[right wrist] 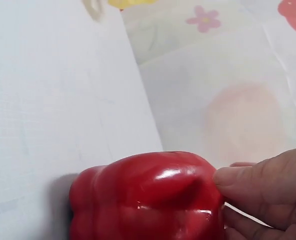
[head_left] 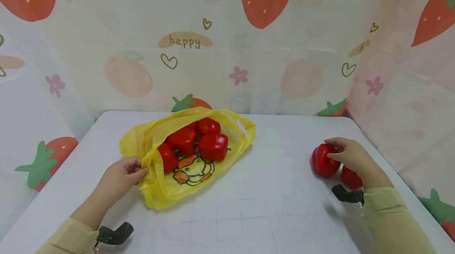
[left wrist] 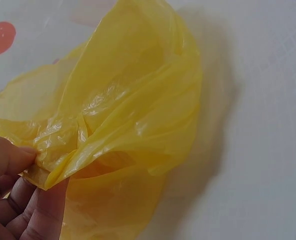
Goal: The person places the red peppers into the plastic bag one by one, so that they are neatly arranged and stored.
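A yellow plastic bag [head_left: 160, 194] lies on its side on the table, its mouth spread and a cartoon print showing inside. Several red bell peppers [head_left: 213, 147] sit in it. My left hand [head_left: 119, 175] pinches the bag's left edge between thumb and fingers; the left wrist view shows the thin film [left wrist: 132, 100] bunched at the fingertips. Over at the right, my right hand [head_left: 353, 159] holds a red bell pepper [head_left: 324, 161], thumb on one side of its glossy skin [right wrist: 148, 200]. Another red pepper [head_left: 350, 178] lies just beside it, partly covered by that hand and wrist.
The white table [head_left: 249, 214] has its back edge near a hanging cloth [head_left: 220, 17] printed with strawberries, and the cloth also runs along both sides. A dark wrist mount [head_left: 115, 234] sticks out from each sleeve.
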Motion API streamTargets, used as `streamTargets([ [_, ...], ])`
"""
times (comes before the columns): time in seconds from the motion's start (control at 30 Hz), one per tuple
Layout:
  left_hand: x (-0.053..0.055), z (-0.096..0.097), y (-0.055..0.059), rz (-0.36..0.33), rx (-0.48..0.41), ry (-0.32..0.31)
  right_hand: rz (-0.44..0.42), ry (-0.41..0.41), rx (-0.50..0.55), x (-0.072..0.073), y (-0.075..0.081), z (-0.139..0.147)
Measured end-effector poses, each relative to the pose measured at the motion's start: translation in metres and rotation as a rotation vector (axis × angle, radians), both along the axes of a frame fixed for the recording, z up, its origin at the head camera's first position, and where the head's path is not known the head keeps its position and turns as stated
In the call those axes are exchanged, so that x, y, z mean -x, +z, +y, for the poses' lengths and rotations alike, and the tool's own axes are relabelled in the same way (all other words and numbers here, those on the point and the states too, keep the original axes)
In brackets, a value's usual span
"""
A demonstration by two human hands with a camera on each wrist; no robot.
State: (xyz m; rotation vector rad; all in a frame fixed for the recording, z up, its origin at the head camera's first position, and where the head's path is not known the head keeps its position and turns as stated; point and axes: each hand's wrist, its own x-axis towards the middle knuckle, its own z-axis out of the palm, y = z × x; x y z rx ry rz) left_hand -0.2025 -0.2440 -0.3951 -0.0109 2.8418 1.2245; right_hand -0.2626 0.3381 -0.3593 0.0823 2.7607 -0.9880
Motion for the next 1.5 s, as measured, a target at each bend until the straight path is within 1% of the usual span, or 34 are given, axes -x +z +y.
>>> streamTargets([
  [0.1,0.0,0.0,0.0,0.001,0.001,-0.001,0.027,0.02,-0.012,0.0,-0.001,-0.001],
  [0.23,0.0,0.0,0.0,0.0,0.005,0.0,0.042,0.026,-0.007,0.0,-0.002,-0.002],
  [0.33,0.001,-0.001,0.0,0.003,0.008,0.001,0.044,0.035,0.004,0.0,-0.001,-0.003],
  [0.47,0.001,0.0,0.0,0.009,0.007,0.0,0.048,0.069,-0.004,-0.001,0.0,-0.004],
  [0.73,0.001,0.0,0.0,0.009,0.008,-0.003,0.038,0.09,-0.045,0.0,0.001,-0.01],
  [0.87,0.002,0.0,0.001,0.005,0.007,-0.002,0.034,0.1,-0.039,0.001,0.0,-0.014],
  [1.07,0.002,0.001,0.002,-0.001,0.006,0.001,0.052,0.13,-0.043,0.001,-0.003,-0.019],
  [1.27,0.003,0.0,0.002,0.003,0.005,0.001,0.021,0.115,0.003,-0.001,-0.007,-0.026],
  [1.4,0.003,0.0,0.001,0.007,0.005,0.0,0.027,0.123,0.023,-0.003,-0.011,-0.029],
  [1.5,0.003,0.0,0.0,0.007,0.007,-0.001,0.022,0.111,0.048,-0.003,-0.014,-0.03],
])
